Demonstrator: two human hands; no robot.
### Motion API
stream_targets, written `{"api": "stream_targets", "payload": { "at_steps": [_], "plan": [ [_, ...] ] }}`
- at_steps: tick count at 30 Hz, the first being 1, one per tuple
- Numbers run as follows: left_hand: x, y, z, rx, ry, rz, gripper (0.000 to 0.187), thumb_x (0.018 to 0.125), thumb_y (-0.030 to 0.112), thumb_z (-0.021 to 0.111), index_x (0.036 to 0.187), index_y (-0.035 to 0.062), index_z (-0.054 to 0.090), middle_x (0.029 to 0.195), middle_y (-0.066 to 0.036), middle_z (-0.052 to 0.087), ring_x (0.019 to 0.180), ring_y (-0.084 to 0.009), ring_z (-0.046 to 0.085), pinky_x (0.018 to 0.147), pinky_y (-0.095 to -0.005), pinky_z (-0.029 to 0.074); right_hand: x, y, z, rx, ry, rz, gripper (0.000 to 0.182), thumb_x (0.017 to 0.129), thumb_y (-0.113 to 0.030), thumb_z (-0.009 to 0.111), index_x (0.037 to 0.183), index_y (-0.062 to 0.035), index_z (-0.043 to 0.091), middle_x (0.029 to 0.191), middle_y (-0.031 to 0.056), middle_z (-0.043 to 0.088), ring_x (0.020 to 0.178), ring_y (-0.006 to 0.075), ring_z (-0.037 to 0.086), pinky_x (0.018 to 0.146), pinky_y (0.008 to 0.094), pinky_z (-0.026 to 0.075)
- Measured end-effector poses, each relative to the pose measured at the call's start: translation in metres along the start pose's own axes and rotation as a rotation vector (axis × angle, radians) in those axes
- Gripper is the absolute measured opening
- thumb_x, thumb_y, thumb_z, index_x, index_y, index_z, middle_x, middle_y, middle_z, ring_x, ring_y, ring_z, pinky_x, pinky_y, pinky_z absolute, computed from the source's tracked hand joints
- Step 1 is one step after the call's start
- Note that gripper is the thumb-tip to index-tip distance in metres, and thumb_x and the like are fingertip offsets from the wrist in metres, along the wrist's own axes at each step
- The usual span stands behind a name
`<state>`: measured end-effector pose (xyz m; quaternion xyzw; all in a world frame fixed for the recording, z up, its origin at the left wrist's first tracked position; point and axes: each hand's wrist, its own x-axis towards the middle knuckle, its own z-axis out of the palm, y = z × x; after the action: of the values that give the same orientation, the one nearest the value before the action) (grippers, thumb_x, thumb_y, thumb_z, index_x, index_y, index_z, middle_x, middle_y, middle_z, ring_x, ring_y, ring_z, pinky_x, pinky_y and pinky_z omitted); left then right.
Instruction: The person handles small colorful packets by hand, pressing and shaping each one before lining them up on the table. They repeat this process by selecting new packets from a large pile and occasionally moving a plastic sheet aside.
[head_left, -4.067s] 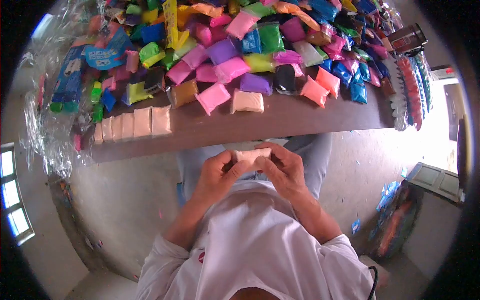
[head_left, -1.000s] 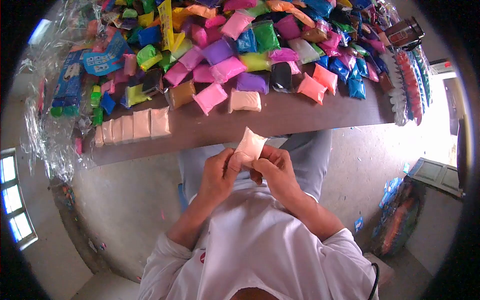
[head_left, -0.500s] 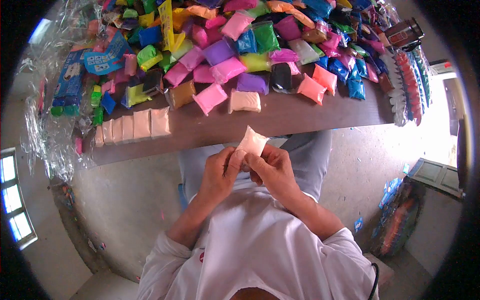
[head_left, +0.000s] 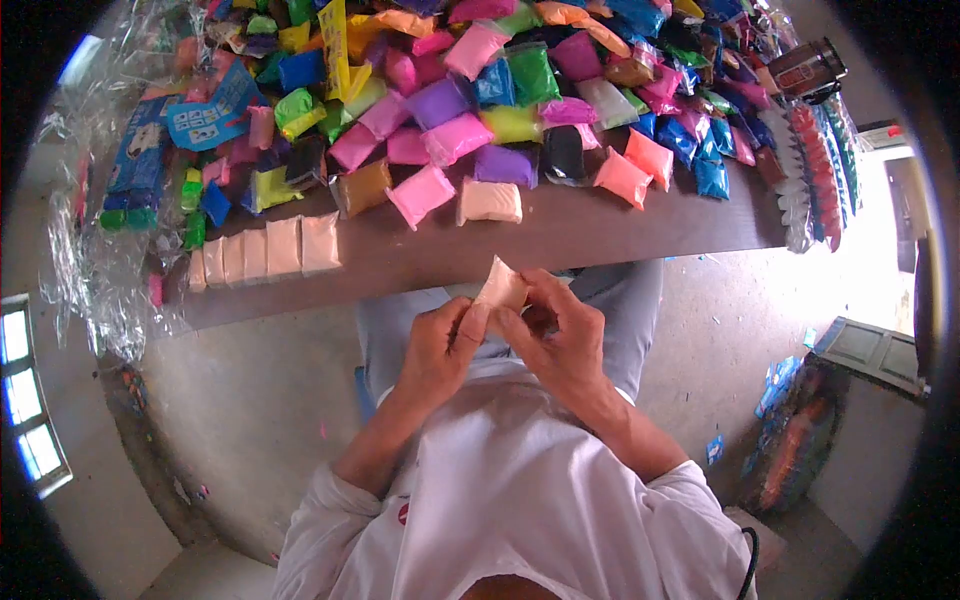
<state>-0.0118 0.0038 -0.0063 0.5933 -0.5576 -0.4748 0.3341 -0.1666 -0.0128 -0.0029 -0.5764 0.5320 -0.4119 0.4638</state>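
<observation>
Between my two hands, over my lap just off the table's front edge, is a small peach packet (head_left: 503,289) in clear film. My left hand (head_left: 440,340) pinches its lower left part between thumb and fingers. My right hand (head_left: 562,325) holds its right side, the index finger on the upper right edge and the thumb low down. On the table (head_left: 420,255), a row of several similar peach packets (head_left: 283,248) stands at the left front. Another peach packet (head_left: 490,202) lies beyond my hands, by the front of a colourful pile.
A heap of many coloured packets (head_left: 510,110) covers the back of the table. Crumpled clear film (head_left: 90,220) hangs at the left end. A dark mug-like container (head_left: 808,70) and strips of packets (head_left: 828,180) are at the right end.
My right index finger has moved up along the packet's right edge, and my right hand has opened out a little. The packet has turned and tilted slightly.
</observation>
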Motion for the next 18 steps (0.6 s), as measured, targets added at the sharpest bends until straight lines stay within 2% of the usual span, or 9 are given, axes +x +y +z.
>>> {"api": "stream_targets", "payload": {
  "at_steps": [4,7,10,12,13,14,15,16,18],
  "plan": [
    [-0.002,-0.005,0.000,0.011,-0.021,0.044,0.033,0.091,0.028,0.048,0.077,-0.0010,0.055,0.058,-0.010,0.053,0.053,-0.0164,0.051,0.050,-0.0301,0.040,-0.001,0.006,-0.004,-0.133,-0.006,-0.101,0.042,0.077,-0.013,0.067,0.113,-0.0013,0.049,0.076,0.0103,0.062,0.063,0.0103,0.060,0.054,0.0251,0.047],
    [-0.002,-0.005,0.002,0.040,-0.041,0.047,0.031,0.090,0.026,0.048,0.076,-0.0008,0.055,0.058,-0.008,0.053,0.052,-0.0149,0.050,0.049,-0.0293,0.039,-0.002,-0.006,-0.005,-0.048,-0.036,-0.023,0.038,0.078,-0.012,0.065,0.112,-0.0033,0.050,0.074,0.0100,0.060,0.062,0.0111,0.059,0.056,0.0272,0.048],
    [0.001,0.003,0.007,-0.060,-0.008,0.048,0.031,0.091,0.027,0.046,0.075,0.0017,0.054,0.055,-0.001,0.046,0.049,-0.0086,0.042,0.044,-0.0259,0.033,0.003,-0.009,-0.013,-0.073,-0.019,0.002,0.035,0.079,-0.012,0.064,0.111,-0.0064,0.051,0.072,0.0087,0.058,0.059,0.0113,0.056,0.056,0.0273,0.047],
    [-0.002,0.003,-0.001,-0.135,-0.074,-0.144,0.031,0.091,0.028,0.046,0.076,0.0020,0.055,0.056,0.000,0.048,0.051,-0.0084,0.043,0.045,-0.0248,0.033,0.006,-0.005,-0.009,0.160,-0.035,-0.087,0.034,0.079,-0.011,0.064,0.110,-0.0089,0.052,0.069,0.0072,0.056,0.057,0.0112,0.052,0.054,0.0261,0.045],
    [-0.001,0.003,-0.003,-0.120,-0.052,-0.147,0.031,0.091,0.028,0.046,0.076,0.0020,0.055,0.056,0.000,0.048,0.051,-0.0084,0.043,0.045,-0.0248,0.033,0.011,-0.006,-0.012,-0.045,0.002,-0.103,0.031,0.077,-0.006,0.063,0.107,-0.0084,0.054,0.067,0.0068,0.054,0.057,0.0100,0.050,0.053,0.0251,0.043],
    [-0.001,0.002,-0.002,-0.106,-0.057,-0.037,0.031,0.091,0.027,0.046,0.076,0.0019,0.055,0.057,0.000,0.049,0.052,-0.0086,0.044,0.046,-0.0249,0.034,0.017,-0.008,-0.013,-0.020,-0.022,-0.113,0.031,0.077,-0.006,0.063,0.107,-0.0084,0.054,0.067,0.0068,0.054,0.057,0.0100,0.050,0.053,0.0251,0.043],
    [-0.001,-0.001,0.000,-0.092,-0.059,0.072,0.030,0.091,0.027,0.047,0.077,0.0017,0.055,0.058,0.000,0.050,0.052,-0.0088,0.045,0.047,-0.0250,0.036,0.025,-0.009,-0.014,-0.085,0.063,-0.151,0.029,0.077,-0.005,0.062,0.105,-0.0081,0.055,0.067,0.0069,0.053,0.057,0.0104,0.050,0.054,0.0250,0.043],
    [-0.003,-0.003,-0.001,-0.076,-0.023,0.060,0.030,0.091,0.027,0.047,0.077,0.0017,0.055,0.058,0.000,0.050,0.052,-0.0088,0.045,0.047,-0.0250,0.036,0.031,-0.010,-0.014,-0.147,0.147,-0.187,0.027,0.077,-0.003,0.061,0.103,-0.0078,0.057,0.066,0.0069,0.052,0.057,0.0109,0.050,0.054,0.0250,0.043],
    [-0.004,-0.007,-0.002,-0.018,-0.137,0.009,0.026,0.089,0.020,0.049,0.078,-0.0018,0.057,0.065,-0.008,0.057,0.059,-0.0135,0.053,0.056,-0.0291,0.043,0.043,-0.022,-0.012,-0.122,0.079,-0.173,0.026,0.077,-0.003,0.060,0.102,-0.0075,0.057,0.067,0.0081,0.053,0.057,0.0138,0.052,0.054,0.0266,0.044]
  ]
}}
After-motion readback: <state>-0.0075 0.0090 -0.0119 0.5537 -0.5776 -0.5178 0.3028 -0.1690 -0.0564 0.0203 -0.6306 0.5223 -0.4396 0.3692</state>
